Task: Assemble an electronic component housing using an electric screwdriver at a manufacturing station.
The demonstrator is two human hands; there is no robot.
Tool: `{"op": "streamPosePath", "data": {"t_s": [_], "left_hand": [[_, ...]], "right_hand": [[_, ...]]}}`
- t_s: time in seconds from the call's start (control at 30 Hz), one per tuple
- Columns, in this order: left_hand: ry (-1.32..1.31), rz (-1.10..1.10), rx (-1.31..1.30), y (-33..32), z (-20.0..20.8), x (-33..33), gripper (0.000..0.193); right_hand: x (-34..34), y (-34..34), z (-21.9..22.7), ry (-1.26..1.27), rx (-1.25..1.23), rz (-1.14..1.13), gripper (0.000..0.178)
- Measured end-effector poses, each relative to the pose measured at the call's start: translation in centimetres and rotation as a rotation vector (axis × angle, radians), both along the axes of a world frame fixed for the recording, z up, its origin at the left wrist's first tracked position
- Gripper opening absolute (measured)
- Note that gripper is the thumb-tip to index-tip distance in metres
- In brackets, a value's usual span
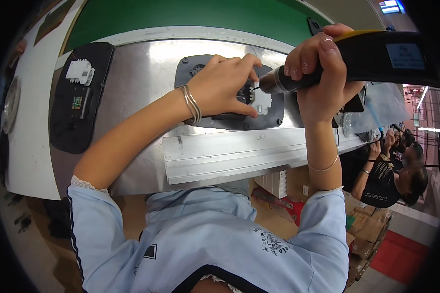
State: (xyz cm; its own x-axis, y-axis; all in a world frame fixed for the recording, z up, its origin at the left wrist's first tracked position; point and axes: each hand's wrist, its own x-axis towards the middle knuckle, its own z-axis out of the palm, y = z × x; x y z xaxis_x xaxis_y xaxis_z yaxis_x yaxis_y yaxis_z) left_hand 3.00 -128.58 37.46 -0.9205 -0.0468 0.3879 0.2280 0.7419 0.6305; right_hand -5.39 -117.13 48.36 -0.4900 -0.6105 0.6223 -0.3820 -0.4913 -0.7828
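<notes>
A dark grey plastic panel [183,71] with rounded corners lies on the metal-topped bench. On its right part sits a white plastic module [263,103]. My left hand [222,87] reaches over the panel, its thumb and index finger bent around two sides of the module, steadying it. Wrapped around a black and yellow electric screwdriver [376,56] is my right hand [322,73]. The tool is held sideways, its metal nose pointing left, and its thin bit meets the module's edge between my left thumb and index finger. Whether a screw is under the bit is too small to tell.
At the left lies a similar dark panel [66,129] carrying a white module [78,71]. A pale metal rail [230,154] runs along the bench's near edge. A clear plastic bag [388,105] lies at the right, with a co-worker [386,176] beyond. A green surface [181,19] borders the far side.
</notes>
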Motion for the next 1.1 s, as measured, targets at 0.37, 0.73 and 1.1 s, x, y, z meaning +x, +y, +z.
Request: {"op": "streamPosePath", "data": {"t_s": [0.37, 0.73, 1.1], "left_hand": [[-0.006, 0.015, 0.020, 0.3, 0.0, 0.2, 0.085], [0.032, 0.011, 0.052, 0.5, -0.1, 0.3, 0.082], [0.013, 0.008, 0.039, 0.4, 0.1, 0.1, 0.080]], "right_hand": [[-0.6, -0.3, -0.8, -0.004, -0.006, 0.012, 0.018], [-0.3, 0.0, -1.2, -0.025, -0.002, 0.010, 0.015], [-0.5, -0.9, -1.8, 0.052, 0.015, -0.024, 0.012]]}}
